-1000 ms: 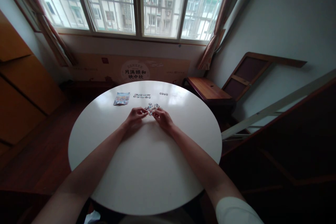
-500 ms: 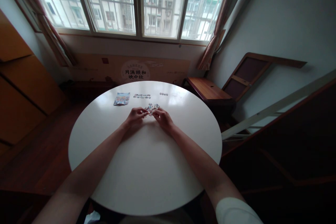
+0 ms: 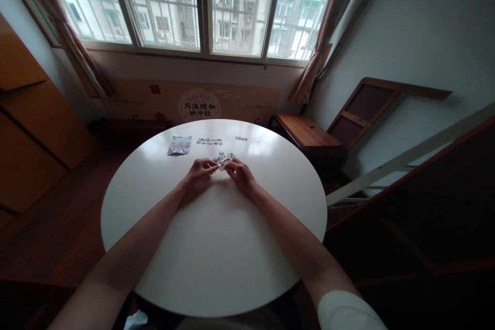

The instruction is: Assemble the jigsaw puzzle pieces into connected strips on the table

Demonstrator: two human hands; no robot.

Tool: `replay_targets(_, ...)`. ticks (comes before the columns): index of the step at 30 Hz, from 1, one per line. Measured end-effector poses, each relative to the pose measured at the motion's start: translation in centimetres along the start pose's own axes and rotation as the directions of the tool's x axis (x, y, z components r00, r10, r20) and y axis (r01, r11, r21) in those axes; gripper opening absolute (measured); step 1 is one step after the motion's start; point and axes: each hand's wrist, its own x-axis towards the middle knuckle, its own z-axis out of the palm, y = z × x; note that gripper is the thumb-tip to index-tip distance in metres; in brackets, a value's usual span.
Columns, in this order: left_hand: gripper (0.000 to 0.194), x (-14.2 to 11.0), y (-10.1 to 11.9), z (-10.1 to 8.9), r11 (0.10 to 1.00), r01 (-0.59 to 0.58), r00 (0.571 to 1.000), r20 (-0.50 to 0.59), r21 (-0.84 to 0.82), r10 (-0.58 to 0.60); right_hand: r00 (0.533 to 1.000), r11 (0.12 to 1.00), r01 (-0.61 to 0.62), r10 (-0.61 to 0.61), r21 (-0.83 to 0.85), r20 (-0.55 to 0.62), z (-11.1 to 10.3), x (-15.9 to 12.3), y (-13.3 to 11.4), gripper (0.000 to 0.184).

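A small heap of jigsaw puzzle pieces [image 3: 221, 159] lies on the round white table [image 3: 216, 247]. At the heap's left edge, my left hand [image 3: 201, 169] has thumb and forefinger pinched on a puzzle piece. My right hand [image 3: 240, 171] pinches at the heap's near right side, its fingertips also on a piece. The fingers partly cover these small pieces, so their shape and print do not show. Beyond the heap, several pieces stand in two short rows [image 3: 209, 141]. Another short row of pieces [image 3: 241, 138] is farther right.
A colourful printed sheet or packet [image 3: 180, 145] lies on the table, left of the rows. Behind the table is a box-like panel [image 3: 247, 95] with Chinese lettering under the window. A wooden bench [image 3: 309, 131] stands at the back right.
Both hands stay almost where they were at the heap, with only slight finger movement. The rows of pieces and the printed sheet have not moved.
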Motion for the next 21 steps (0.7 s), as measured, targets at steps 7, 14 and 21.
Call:
replay_targets(7, 0.041, 0.45, -0.63, -0.01, 1.0, -0.026, 1.0, -0.001, -0.002, 0.026, 1.0, 1.0, -0.001, 0.001, 0.004, 0.002, -0.09, 0.0, -0.07, 0.012)
replay_targets(14, 0.044, 0.55, -0.78, -0.04, 1.0, -0.02, 1.0, -0.007, -0.012, 0.02, 1.0, 1.0, -0.006, 0.006, 0.002, 0.02, -0.16, 0.04, -0.25, 0.012)
replay_targets(21, 0.043, 0.27, -0.6, -0.01, 1.0, 0.015, 1.0, 0.008, -0.017, -0.015, 1.0, 0.999, 0.021, -0.021, 0.025, 0.001, -0.11, 0.08, -0.07, 0.01)
